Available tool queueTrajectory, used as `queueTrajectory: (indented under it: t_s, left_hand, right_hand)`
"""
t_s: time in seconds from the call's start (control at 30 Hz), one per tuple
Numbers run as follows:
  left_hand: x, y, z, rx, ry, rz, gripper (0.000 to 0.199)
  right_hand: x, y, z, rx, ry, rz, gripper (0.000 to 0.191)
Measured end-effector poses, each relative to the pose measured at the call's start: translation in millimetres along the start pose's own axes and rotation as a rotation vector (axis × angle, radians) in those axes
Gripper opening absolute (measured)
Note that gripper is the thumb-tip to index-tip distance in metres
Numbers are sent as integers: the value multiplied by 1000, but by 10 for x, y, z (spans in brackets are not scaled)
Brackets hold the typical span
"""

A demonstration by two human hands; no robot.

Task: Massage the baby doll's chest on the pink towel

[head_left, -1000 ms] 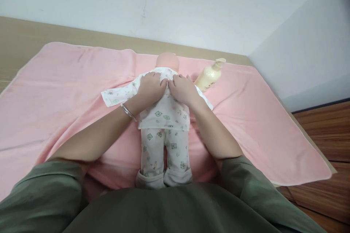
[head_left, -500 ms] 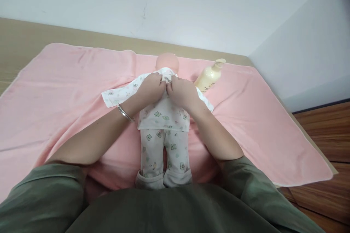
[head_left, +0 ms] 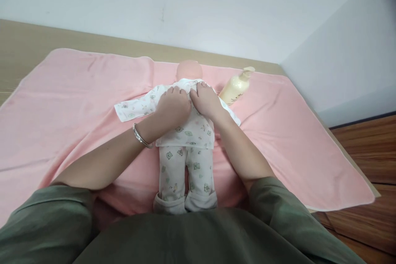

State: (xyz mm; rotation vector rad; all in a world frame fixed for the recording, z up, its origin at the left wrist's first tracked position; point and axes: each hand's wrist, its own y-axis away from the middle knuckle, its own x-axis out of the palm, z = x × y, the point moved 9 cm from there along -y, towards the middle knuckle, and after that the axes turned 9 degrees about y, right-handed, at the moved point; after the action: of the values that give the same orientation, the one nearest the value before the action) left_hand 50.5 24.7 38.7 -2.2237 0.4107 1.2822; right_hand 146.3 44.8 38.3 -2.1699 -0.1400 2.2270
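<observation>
A baby doll lies on its back, its round pinkish head (head_left: 189,69) pointing away from me. It wears a white baby shirt (head_left: 187,137) printed with small bears and leaves, and matching pants (head_left: 173,169) with turned-up cuffs. My left hand (head_left: 175,106), with a silver bangle at the wrist, is closed on the chest of the shirt. Beside it, my right hand (head_left: 206,100) rests with curled fingers on the shirt just below the collar. The fingertips of both hands are partly hidden. The shirt's sleeves spread out to either side.
Under the doll is a wrinkled pink blanket (head_left: 293,140) on a wooden table (head_left: 27,41). A cream pump bottle (head_left: 236,88) leans or lies tilted just right of the doll's shoulder. Behind the table stands a white wall (head_left: 198,8); brown wooden panels (head_left: 371,152) show at the right.
Both hands have drawn slightly apart and down from the collar. The collar, bunched up between my fingers before, now lies flatter below the doll's head.
</observation>
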Motion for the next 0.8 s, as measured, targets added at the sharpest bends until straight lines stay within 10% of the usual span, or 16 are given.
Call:
queueTrajectory:
  t_s: [0.4,0.8]
  left_hand:
    - [-54,-206,106,-65,67,180,26]
    - [136,-283,384,-103,0,56,39]
  right_hand:
    - [-135,211,119,-12,120,32,45]
    - [-199,353,269,26,144,43,42]
